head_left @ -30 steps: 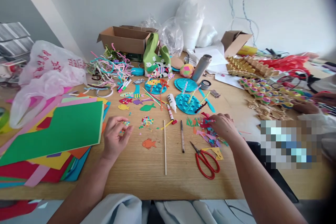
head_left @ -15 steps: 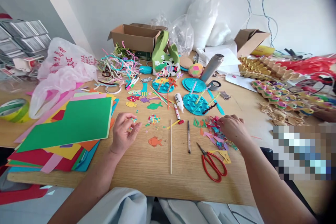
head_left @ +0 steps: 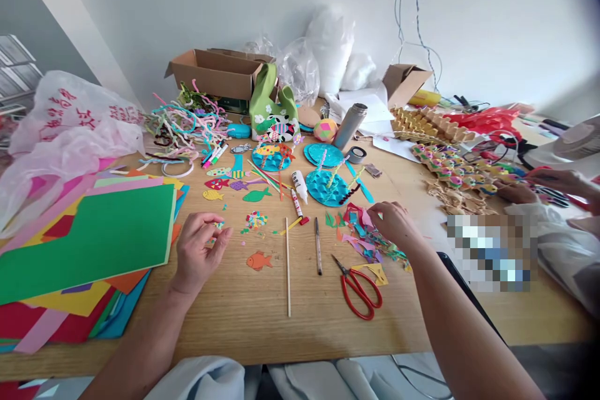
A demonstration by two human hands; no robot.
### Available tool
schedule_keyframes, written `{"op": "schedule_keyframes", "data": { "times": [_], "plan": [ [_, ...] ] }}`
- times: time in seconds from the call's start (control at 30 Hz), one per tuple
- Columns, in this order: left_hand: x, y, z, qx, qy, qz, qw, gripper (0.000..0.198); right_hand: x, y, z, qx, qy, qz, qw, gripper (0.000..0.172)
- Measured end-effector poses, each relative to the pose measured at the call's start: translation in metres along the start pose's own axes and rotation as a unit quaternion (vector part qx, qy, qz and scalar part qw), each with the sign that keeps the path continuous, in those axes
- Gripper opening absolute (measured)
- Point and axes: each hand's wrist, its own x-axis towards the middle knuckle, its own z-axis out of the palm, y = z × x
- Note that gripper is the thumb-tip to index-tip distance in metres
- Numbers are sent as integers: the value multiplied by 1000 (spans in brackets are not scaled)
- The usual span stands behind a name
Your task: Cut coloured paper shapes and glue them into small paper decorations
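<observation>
My left hand (head_left: 200, 251) rests on the wooden table (head_left: 262, 312) with fingers curled and pinched round a tiny multicoloured paper piece (head_left: 216, 225), right of the green sheet. My right hand (head_left: 392, 224) lies palm down on a heap of coloured paper scraps (head_left: 360, 234), fingers curled into them. Between the hands lie an orange paper fish (head_left: 259, 260), a wooden stick (head_left: 287, 265), a black pen (head_left: 317, 245) and red scissors (head_left: 359, 286). A small pile of confetti bits (head_left: 255, 220) sits just beyond the fish.
A stack of coloured paper topped by a green sheet (head_left: 89, 237) fills the left. Blue egg-carton discs (head_left: 328, 186), a glue bottle (head_left: 299, 185), pipe cleaners (head_left: 182, 122), cardboard boxes (head_left: 215, 72) and a metal flask (head_left: 349, 125) stand behind. Another person's hands (head_left: 539, 184) work at the right.
The view has swung slightly; both hands stay in the same places, the left still pinching the small piece, the right still on the scraps.
</observation>
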Motion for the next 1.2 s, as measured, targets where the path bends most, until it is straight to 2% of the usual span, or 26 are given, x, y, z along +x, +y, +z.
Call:
{"op": "schedule_keyframes", "data": {
  "times": [0.2, 0.43, 0.6, 0.77, 0.93, 1.1, 1.2],
  "plan": [
    [1, 0, 0, -4, 3, 22, 1000, 27, 3, 0, -2, 23, -17, -4, 1000, 25],
    [-2, -3, 1, -8, 2, 39, 999, 23, 6, -23, 6, 32, -40, -2, 999, 34],
    [-2, -3, 1, -8, 3, 42, 999, 22, 8, -33, 12, 53, -36, 48, 997, 21],
    [-1, -3, 2, -12, -2, 43, 999, 22, 10, -34, 11, 124, -36, 98, 987, 12],
    [-1, -3, 2, -7, 2, 45, 999, 21, 4, -29, 3, 231, -32, 125, 964, 20],
    [-2, -3, 2, -12, -7, 46, 999, 21, -12, -19, -10, 336, -22, 118, 934, 45],
    [-2, -2, 2, -15, -11, 45, 999, 21, -24, -19, -19, 438, -4, 127, 890, 50]
  ]
}}
